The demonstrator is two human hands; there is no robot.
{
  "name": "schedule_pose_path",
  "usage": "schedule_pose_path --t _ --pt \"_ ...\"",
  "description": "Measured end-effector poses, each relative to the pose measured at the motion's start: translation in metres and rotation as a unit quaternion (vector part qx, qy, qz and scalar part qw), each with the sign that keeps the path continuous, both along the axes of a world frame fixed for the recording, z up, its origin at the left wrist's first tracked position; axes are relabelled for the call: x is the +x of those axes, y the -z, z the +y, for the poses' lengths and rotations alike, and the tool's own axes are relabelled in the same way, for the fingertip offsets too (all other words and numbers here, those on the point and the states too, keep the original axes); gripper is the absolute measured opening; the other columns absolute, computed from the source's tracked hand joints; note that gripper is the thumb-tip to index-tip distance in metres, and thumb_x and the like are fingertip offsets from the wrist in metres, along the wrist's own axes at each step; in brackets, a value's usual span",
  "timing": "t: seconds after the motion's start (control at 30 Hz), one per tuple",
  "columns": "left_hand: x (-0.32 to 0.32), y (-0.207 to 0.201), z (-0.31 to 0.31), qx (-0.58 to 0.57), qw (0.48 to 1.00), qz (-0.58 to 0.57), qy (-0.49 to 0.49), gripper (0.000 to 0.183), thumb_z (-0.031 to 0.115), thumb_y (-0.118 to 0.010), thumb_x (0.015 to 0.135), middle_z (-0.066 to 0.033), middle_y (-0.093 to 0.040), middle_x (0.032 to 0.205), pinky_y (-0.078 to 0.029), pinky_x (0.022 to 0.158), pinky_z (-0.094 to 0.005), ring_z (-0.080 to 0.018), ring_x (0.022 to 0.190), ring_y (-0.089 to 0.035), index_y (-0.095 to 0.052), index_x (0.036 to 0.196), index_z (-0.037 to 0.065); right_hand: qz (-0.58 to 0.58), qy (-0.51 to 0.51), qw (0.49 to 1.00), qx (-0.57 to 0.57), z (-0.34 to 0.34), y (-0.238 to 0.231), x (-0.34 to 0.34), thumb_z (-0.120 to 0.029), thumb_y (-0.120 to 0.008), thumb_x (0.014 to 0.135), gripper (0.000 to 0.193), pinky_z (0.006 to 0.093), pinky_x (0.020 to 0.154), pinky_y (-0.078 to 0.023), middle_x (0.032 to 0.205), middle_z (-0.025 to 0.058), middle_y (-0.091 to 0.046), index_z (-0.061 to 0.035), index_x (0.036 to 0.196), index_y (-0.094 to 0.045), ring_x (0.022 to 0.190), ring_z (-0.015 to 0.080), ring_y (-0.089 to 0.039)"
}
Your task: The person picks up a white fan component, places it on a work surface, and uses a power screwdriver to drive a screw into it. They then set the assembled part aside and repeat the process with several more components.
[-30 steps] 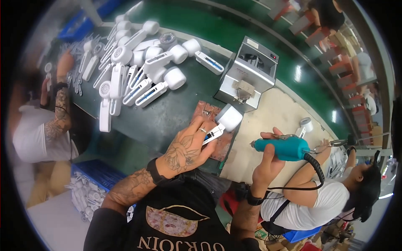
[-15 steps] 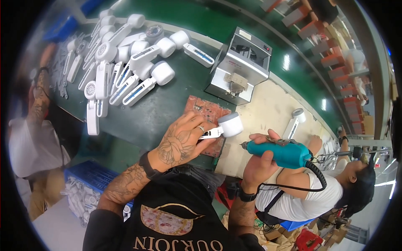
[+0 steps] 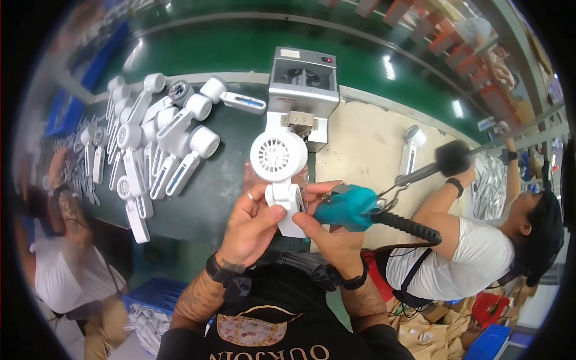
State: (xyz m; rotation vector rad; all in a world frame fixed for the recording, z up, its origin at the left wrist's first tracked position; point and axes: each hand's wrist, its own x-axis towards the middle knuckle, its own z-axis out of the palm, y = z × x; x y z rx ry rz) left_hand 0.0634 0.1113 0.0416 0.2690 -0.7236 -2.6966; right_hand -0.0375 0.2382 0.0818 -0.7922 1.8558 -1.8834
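Upright in front of me is a white handheld fan (image 3: 277, 157), its round grille facing me and its handle downward. My left hand (image 3: 249, 231) grips the handle from the left, thumb on the front. A teal electric screwdriver (image 3: 350, 208) with a coiled black cord lies in my right hand (image 3: 336, 243). That hand's thumb and a fingertip also press the fan handle's right side. The screwdriver's tip is hidden. Behind the fan a reddish mat (image 3: 251, 172) is partly covered.
Many similar white fans (image 3: 171, 129) lie heaped at the left. A grey metal machine (image 3: 303, 96) stands beyond my hands; one fan (image 3: 410, 150) rests on the pale board (image 3: 363, 144) to the right. Co-workers sit on both sides. A blue crate (image 3: 157, 293) holds white parts.
The fan has been lifted off the red mat and turned upright, grille toward me. My right hand has moved left with the screwdriver and now touches the fan. The view has shifted.
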Motion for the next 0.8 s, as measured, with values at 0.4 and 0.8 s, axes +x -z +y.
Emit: schedule_pose_path --t 0.4,0.8 --pt "-0.007 0.007 0.014 -0.051 0.998 0.021 0.008 0.050 -0.003 -0.062 0.090 -0.0123 -0.058 0.130 -0.039 0.109 -0.0397 -0.0215 0.123 -0.054 -0.046 0.137 0.000 0.085 -0.033 0.995 0.031 0.018 0.003 -0.015 -0.004 -0.079 0.078 0.028 0.0231 0.069 -0.046 0.098 0.0031 -0.060 -0.0023 0.103 -0.067 0.077 0.0080 -0.055" --pt "-0.016 -0.028 -0.013 -0.717 0.670 -0.150 -0.118 0.028 0.010 -0.074 0.082 -0.0088 -0.064 0.098 -0.051 0.081 -0.0346 -0.0246 0.096 -0.063 -0.066 0.108 0.004 0.057 0.096 0.990 -0.086 0.032 0.036 -0.026 -0.019 -0.075 0.085 0.045 0.0266 0.070 -0.049 0.094 0.0068 -0.062 0.0021 0.119 -0.056 0.077 0.0119 -0.057"
